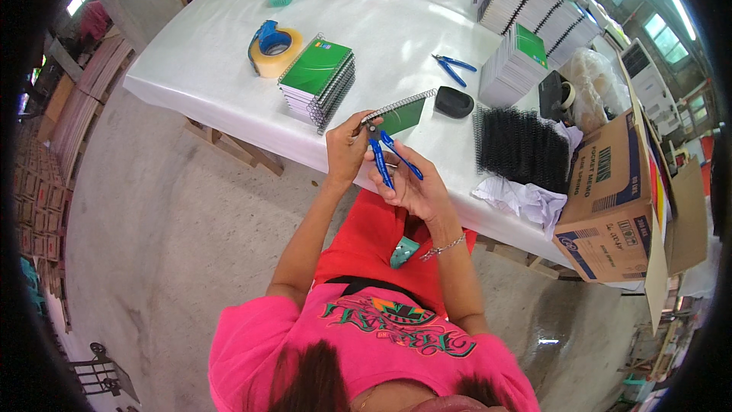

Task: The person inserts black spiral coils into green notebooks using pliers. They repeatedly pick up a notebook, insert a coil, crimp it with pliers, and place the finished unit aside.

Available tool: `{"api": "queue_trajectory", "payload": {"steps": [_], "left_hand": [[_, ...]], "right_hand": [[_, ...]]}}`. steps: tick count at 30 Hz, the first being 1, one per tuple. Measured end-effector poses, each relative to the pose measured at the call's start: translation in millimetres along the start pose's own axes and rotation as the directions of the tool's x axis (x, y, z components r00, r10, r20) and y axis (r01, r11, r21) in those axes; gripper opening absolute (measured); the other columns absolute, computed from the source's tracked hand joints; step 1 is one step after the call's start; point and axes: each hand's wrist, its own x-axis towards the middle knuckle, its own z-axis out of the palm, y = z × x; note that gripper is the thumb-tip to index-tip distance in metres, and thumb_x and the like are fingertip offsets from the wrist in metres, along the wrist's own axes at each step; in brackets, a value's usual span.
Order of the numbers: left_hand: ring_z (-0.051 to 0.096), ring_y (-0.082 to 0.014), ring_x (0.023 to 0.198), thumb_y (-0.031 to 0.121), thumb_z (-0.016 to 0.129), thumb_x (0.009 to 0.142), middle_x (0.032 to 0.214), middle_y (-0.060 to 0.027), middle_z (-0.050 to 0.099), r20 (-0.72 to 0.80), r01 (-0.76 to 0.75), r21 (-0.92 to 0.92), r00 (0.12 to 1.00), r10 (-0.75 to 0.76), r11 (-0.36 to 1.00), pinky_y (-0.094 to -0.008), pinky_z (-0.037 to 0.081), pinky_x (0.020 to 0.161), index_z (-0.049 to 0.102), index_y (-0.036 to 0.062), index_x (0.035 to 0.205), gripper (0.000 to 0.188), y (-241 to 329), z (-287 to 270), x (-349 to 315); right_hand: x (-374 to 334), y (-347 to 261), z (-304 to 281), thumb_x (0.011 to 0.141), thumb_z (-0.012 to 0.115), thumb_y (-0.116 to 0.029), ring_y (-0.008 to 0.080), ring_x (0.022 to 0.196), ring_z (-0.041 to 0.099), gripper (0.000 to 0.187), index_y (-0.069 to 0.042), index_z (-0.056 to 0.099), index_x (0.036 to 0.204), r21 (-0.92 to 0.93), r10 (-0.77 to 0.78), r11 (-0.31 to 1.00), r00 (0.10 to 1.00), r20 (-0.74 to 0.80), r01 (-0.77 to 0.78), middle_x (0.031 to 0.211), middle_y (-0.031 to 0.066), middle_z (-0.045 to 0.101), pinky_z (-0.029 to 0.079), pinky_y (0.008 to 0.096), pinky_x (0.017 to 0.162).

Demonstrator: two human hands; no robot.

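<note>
My left hand (347,146) grips a green spiral notebook (402,117) by the near end of its black wire coil, over the table's front edge. In my right hand (421,187) is a pair of blue-handled cutting pliers (380,160), its handles spread a little. The pliers' jaws are at the coil end, close to my left fingertips; whether they bite the wire I cannot tell. To the left stands a stack of green spiral notebooks (320,65). A second pair of blue pliers (454,70) lies beyond, near a black rounded object (454,102).
Black wire coils (522,149) lie in a heap at the right, beside a cardboard box (610,198) with raised flaps. Behind them stand a pile of green-covered pads (516,69) and rows of bound books (526,4). A tape dispenser (274,49) sits at the left.
</note>
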Motion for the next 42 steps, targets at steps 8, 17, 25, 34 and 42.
{"api": "queue_trajectory", "payload": {"steps": [8, 17, 25, 34, 42], "left_hand": [[0.048, -0.0015, 0.058, 0.008, 0.07, 0.089, 0.067, 0.0013, 0.06, -0.13, 0.036, 0.111, 0.991, -0.021, 0.993, -0.0208, 0.039, 0.05, 0.072, 0.0031, 0.111, 0.023, 61.7, -21.0, 20.4], [0.05, -0.0055, 0.067, 0.016, 0.07, 0.093, 0.081, -0.0016, 0.066, -0.352, 0.039, 0.063, 0.936, -0.014, 0.997, -0.0201, 0.042, 0.063, 0.065, -0.0048, 0.116, 0.032, 59.5, -83.0, 113.5], [0.047, -0.0078, 0.071, 0.024, 0.075, 0.088, 0.087, -0.0018, 0.062, -0.44, 0.03, 0.164, 0.897, 0.045, 0.986, -0.0226, 0.041, 0.066, 0.066, -0.003, 0.103, 0.032, 3.4, -102.4, 115.7], [0.054, -0.0087, 0.083, 0.022, 0.078, 0.086, 0.094, -0.0033, 0.062, -0.366, 0.158, -0.174, 0.906, -0.213, 0.972, -0.0223, 0.043, 0.072, 0.067, -0.0007, 0.104, 0.031, -10.5, -106.9, 113.9], [0.056, -0.0097, 0.086, 0.021, 0.078, 0.087, 0.099, -0.0037, 0.063, -0.321, 0.179, -0.188, 0.918, -0.233, 0.966, -0.0231, 0.043, 0.077, 0.066, -0.0005, 0.104, 0.03, -25.1, -119.2, 108.1]], "right_hand": [[-16.4, -7.1, -34.6, 0.084, 0.074, -0.042, 0.0263, 0.087, 0.058, 0.063, -0.002, 0.054, 0.129, -0.952, -0.625, 0.283, 0.73, -0.278, -0.121, 0.092, 0.0116, 0.056, 0.047, 0.0411, 0.078], [1.5, -16.4, -82.9, 0.082, 0.075, -0.038, 0.0402, 0.116, 0.044, 0.062, -0.003, 0.055, 0.129, -0.836, -0.91, -0.295, 0.403, 0.098, -0.462, 0.125, 0.0254, 0.047, 0.036, 0.0511, 0.1], [-0.1, -13.5, -79.9, 0.086, 0.07, -0.033, 0.0394, 0.112, 0.044, 0.055, -0.002, 0.054, 0.128, -0.808, -0.925, -0.292, 0.367, 0.102, -0.512, 0.117, 0.0234, 0.047, 0.034, 0.0507, 0.101], [-6.2, -16.1, -77.3, 0.086, 0.065, -0.013, 0.0395, 0.118, 0.04, 0.043, -0.008, 0.056, 0.127, -0.859, -0.958, -0.244, 0.249, 0.141, -0.451, 0.123, 0.0228, 0.043, 0.034, 0.0512, 0.102], [-39.4, -87.7, -74.2, 0.084, 0.069, -0.017, 0.0386, 0.123, 0.039, 0.038, -0.017, 0.063, 0.121, -0.804, -0.97, -0.242, 0.131, 0.204, -0.543, 0.129, 0.0172, 0.044, 0.031, 0.0519, 0.104]]}}
